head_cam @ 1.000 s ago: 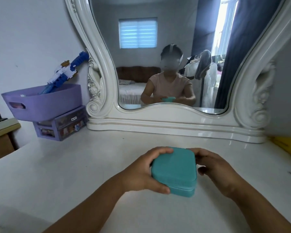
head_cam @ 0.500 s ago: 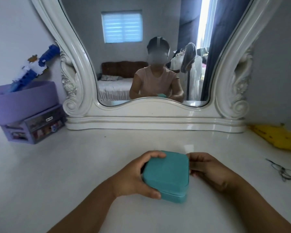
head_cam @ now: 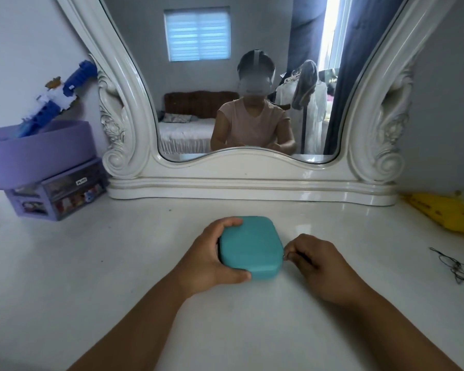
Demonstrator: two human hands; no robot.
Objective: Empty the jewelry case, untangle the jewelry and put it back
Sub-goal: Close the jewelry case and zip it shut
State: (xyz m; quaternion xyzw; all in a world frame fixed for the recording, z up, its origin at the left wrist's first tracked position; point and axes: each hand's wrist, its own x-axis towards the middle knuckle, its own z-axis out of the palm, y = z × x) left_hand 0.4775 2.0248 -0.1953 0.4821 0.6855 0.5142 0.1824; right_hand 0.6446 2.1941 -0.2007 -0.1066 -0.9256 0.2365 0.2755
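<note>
Bare tabletop (head_cam: 91,263) around teal case (head_cam: 249,245)

A glossy white table (head_cam: 97,277) carries everything. A closed teal case (head_cam: 251,246) lies on it near the middle. At the back stands a mirror (head_cam: 252,183); at the left a purple drawer box (head_cam: 56,196); at the right a yellow thing (head_cam: 445,212) and a dark tangle of wire (head_cam: 457,266).

case (head_cam: 251,246): matt teal | tabletop (head_cam: 91,277): smooth white | mirror frame (head_cam: 252,180): glossy

Closed teal case (head_cam: 251,246) in left hand (head_cam: 206,259); right hand (head_cam: 312,259) perhaps on its zipper.
</note>
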